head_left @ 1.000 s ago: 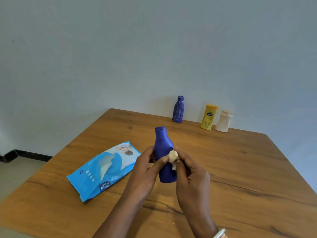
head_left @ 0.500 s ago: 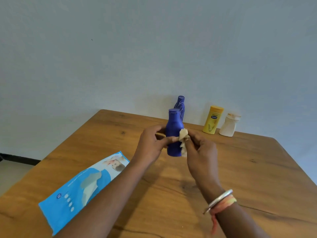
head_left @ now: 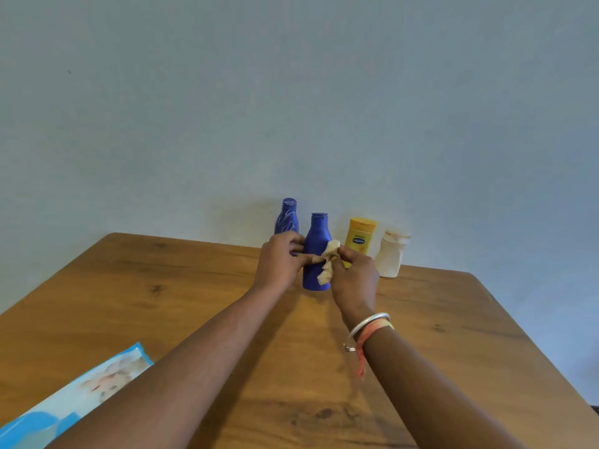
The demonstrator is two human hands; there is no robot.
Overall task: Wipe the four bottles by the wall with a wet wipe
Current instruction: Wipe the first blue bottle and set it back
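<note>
A person's two bare arms are reaching forward across a brown wooden table (head_left: 178, 286) toward a pale blue-grey wall (head_left: 291, 92).

The left hand (head_left: 278, 262) is gripping a plain dark blue plastic bottle (head_left: 317, 236), with its fingers curling round the bottle's left side and one finger stretching across the front. The bottle is standing upright, with its base at the table surface; whether it is resting there cannot be told. The right hand (head_left: 355, 277) is pinching a crumpled off-white wet wipe (head_left: 329, 260) between thumb and fingertips and holding it against the bottle's right side. A silver bangle (head_left: 369, 322) and an orange thread (head_left: 372, 333) are circling the right wrist.

Three more bottles are standing along the table's far edge, close to the wall. A dark blue bottle with white scribbled markings (head_left: 287, 218) is showing just behind the left hand. A yellow bottle with a blue label (head_left: 359, 236) is standing just right of the held bottle, partly hidden by the wipe and right hand. A cream-white bottle (head_left: 390, 257) is standing just beside the yellow one, nearest the table's rounded far right corner.

A light blue wet-wipe packet (head_left: 74, 400) is lying at the near left, cut off by the frame edge. Bare wood is stretching between it and the bottles, and also right of the right arm, out to the table's slanting right edge.
</note>
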